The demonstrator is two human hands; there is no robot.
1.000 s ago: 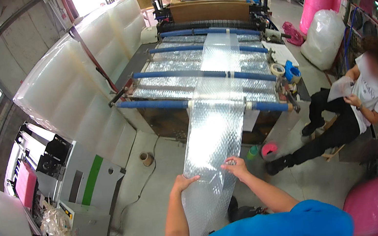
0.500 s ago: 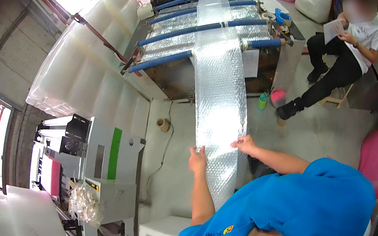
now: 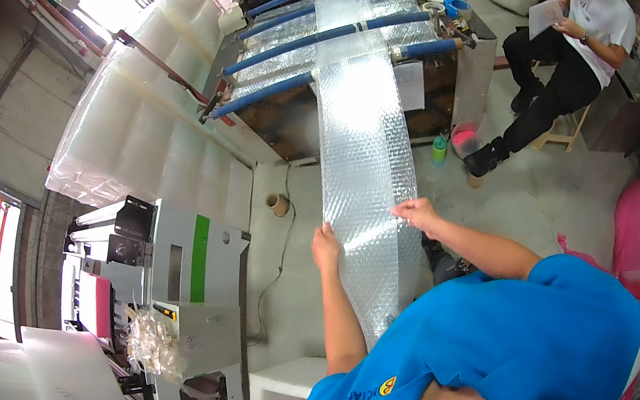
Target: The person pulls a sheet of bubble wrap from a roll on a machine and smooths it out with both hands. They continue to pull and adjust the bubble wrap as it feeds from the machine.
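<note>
A long silvery strip of bubble wrap (image 3: 367, 151) comes off the blue rollers of the machine (image 3: 263, 102) ahead and runs down toward my body. My left hand (image 3: 325, 243) is closed on the strip's left edge, with the thumb on top. On the opposite side, my right hand (image 3: 416, 215) pinches the strip near its right edge between thumb and fingers. Between my hands the sheet is stretched fairly flat. Below them it slopes down, and its lower end is hidden by my blue shirt (image 3: 477, 343).
At the left stands a grey machine (image 3: 186, 305) with a green stripe. A seated person (image 3: 601, 21) holds a paper at the right, near a green bottle (image 3: 439, 150). A cardboard tube (image 3: 278, 204) and cable lie on the floor. Large wrapped rolls (image 3: 129, 104) line the left.
Both my hands, still gripping the strip's edges, have risen slightly in the picture. The whole view has shifted a little, and the glare on the strip has moved toward the rollers.
</note>
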